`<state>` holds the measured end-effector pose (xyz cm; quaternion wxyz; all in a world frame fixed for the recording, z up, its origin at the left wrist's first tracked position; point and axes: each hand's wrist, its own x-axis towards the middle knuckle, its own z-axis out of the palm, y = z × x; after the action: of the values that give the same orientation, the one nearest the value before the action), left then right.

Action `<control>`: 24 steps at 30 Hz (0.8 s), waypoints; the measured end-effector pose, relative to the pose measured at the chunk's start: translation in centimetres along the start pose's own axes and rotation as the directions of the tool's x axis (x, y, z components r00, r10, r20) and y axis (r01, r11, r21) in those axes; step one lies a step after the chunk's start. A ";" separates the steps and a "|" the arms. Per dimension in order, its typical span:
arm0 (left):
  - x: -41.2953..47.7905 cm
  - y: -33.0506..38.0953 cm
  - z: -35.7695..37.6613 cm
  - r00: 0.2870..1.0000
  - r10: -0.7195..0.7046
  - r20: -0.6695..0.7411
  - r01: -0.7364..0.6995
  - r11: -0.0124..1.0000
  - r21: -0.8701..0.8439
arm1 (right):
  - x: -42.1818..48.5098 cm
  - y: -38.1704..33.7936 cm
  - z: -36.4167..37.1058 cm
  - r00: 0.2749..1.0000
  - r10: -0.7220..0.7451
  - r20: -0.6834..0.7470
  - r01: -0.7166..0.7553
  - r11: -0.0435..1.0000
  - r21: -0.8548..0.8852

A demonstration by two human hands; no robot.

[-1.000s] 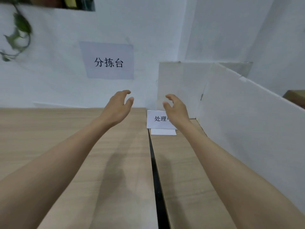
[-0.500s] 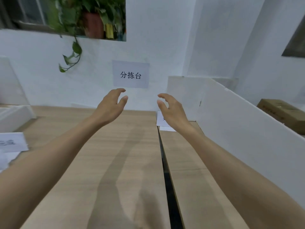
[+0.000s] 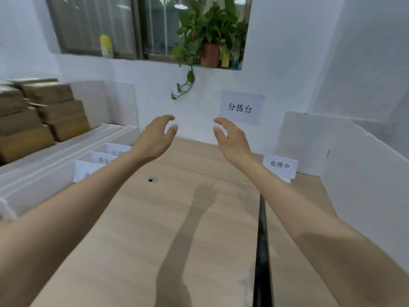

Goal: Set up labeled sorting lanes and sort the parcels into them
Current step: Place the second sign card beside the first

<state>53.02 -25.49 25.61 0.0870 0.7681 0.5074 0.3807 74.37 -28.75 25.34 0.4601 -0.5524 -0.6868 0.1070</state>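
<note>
Brown parcels (image 3: 51, 107) stacked at left, behind label cards (image 3: 98, 157)

- The single view sits on the person's head and faces forward and slightly down, along the table (image 3: 199, 218) to a wall with a sign (image 3: 241, 107) right of centre.
- It is close: both forearms enter from the lower corners, with the left hand (image 3: 155, 138) and right hand (image 3: 232, 140) at mid-frame.
- The wide lens also takes in a window (image 3: 99, 25) at the top, boxes (image 3: 44, 111) at the left edge and a partition (image 3: 365, 185) at the right.
</note>
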 end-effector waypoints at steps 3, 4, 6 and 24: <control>-3.0 -1.4 -3.6 0.997 -0.053 -0.047 0.056 0.997 0.055 | -0.2 -2.7 2.4 0.998 -0.040 0.047 0.037 0.998 0.058; -3.8 -1.9 -4.9 0.996 -0.070 -0.063 0.075 0.994 0.081 | -0.2 -3.6 3.3 0.997 -0.054 0.064 0.049 0.996 0.079; -5.3 -3.1 -7.3 0.989 -0.106 -0.100 0.120 0.983 0.139 | -0.3 -5.5 5.2 0.992 -0.086 0.096 0.074 0.990 0.119; -14.7 -15.8 -21.9 0.930 -0.274 -0.245 0.336 0.905 0.263 | -1.8 -18.9 22.5 0.945 -0.211 0.249 0.155 0.962 0.224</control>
<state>24.10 -36.00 25.32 -0.0239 0.6403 0.6798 0.3569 44.95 -29.10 24.33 0.4234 -0.4168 -0.7773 0.2069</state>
